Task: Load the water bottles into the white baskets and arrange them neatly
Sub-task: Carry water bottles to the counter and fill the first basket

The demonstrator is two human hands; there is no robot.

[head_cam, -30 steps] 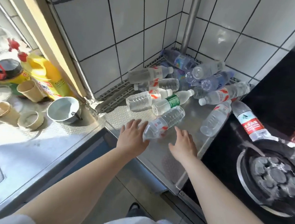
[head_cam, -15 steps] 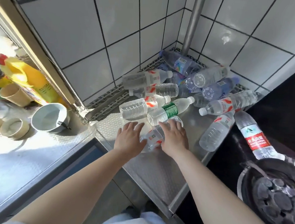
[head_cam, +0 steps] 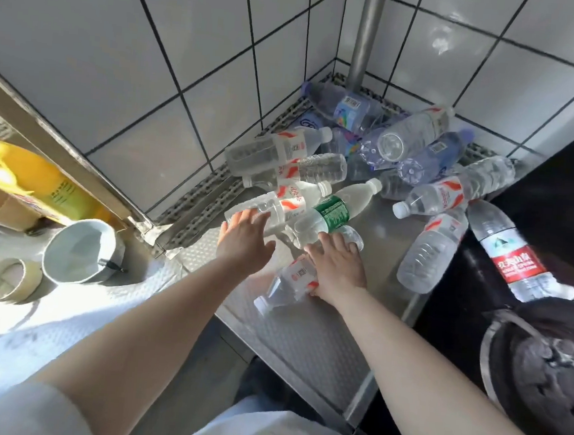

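Note:
Several clear plastic water bottles lie in a heap in the tiled corner of the steel counter (head_cam: 303,342). My right hand (head_cam: 338,267) lies over the nearest bottle (head_cam: 289,284), fingers and thumb wrapped round its body, cap pointing toward me. My left hand (head_cam: 242,244) reaches forward with straight fingers, whose tips touch the base of a red-labelled bottle (head_cam: 285,205). A green-labelled bottle (head_cam: 332,212) lies just beyond my right hand. More bottles lie to the right, including one with a red label (head_cam: 512,259) on the black stove top. No white basket is in view.
A gas burner (head_cam: 548,371) sits at the right on the black hob. To the left stand a white bowl (head_cam: 77,252), paper cups (head_cam: 1,208), a tape roll (head_cam: 9,279) and a yellow jug (head_cam: 41,181). A steel pipe (head_cam: 367,34) rises in the corner.
My right hand has closed over the nearest bottle, which now points its cap toward me. My left hand has left that bottle and moved forward to the red-labelled bottle behind it.

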